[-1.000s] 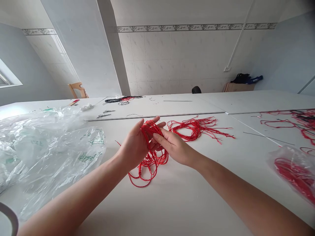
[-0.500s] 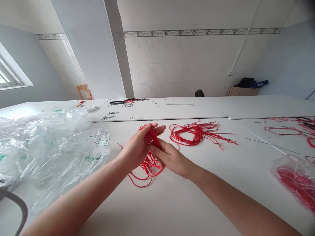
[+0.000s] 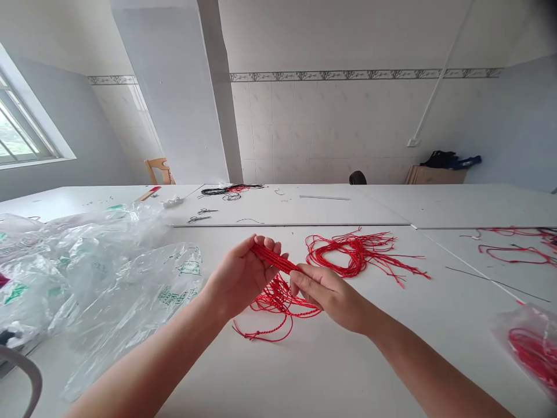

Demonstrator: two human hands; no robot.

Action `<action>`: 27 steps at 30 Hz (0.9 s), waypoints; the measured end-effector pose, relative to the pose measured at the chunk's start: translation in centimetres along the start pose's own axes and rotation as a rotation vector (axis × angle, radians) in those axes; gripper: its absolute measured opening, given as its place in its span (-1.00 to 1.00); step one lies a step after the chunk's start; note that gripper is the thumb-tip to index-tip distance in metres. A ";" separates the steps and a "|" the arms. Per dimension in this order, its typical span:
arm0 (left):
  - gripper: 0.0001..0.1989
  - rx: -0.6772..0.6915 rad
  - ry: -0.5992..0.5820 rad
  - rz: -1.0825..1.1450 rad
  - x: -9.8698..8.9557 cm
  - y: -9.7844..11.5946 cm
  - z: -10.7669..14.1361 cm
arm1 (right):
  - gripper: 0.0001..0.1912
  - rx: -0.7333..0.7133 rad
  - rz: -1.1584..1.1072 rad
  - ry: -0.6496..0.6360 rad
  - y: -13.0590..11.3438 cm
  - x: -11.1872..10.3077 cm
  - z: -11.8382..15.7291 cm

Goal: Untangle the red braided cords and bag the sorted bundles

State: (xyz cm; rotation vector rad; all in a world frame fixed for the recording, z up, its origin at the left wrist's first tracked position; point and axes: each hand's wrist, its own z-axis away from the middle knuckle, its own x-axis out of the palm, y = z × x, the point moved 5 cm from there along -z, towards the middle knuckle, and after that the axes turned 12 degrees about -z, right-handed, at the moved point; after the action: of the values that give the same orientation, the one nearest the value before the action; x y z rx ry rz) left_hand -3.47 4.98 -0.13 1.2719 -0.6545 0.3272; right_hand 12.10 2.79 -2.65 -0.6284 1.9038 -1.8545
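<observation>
A bundle of red braided cords (image 3: 275,258) is stretched between my two hands above the white table. My left hand (image 3: 246,270) is turned palm up, its thumb and fingers closed around the bundle's left end. My right hand (image 3: 324,290) pinches the bundle further right, between thumb and fingers. Below the hands, loose red cord ends (image 3: 278,299) hang down and spread on the tabletop, with one loop curving toward me. Just right of my hands lies another coil of red cords (image 3: 348,255), its ends fanned out rightward.
Crumpled clear plastic bags (image 3: 130,278) cover the left side. A bag of red cords (image 3: 533,354) lies at the right edge. Further back are scissors (image 3: 199,219), black cords (image 3: 217,190) and a thin strip (image 3: 324,197). More red cords (image 3: 517,249) lie far right.
My right hand has moved right along the bundle, which now lies straighter between both hands. My left palm has turned up more. The camera view has shifted slightly.
</observation>
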 end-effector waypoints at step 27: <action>-0.70 -0.083 0.071 -0.030 -2.1 0.7 -2.4 | -0.57 -0.036 -0.012 -0.004 -2.8 -1.7 -1.2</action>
State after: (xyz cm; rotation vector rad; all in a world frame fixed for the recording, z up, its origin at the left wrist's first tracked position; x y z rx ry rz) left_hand -4.85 7.71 -1.18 1.1840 -0.5825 0.3163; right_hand 12.92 4.72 0.11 -0.6555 1.9387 -1.8285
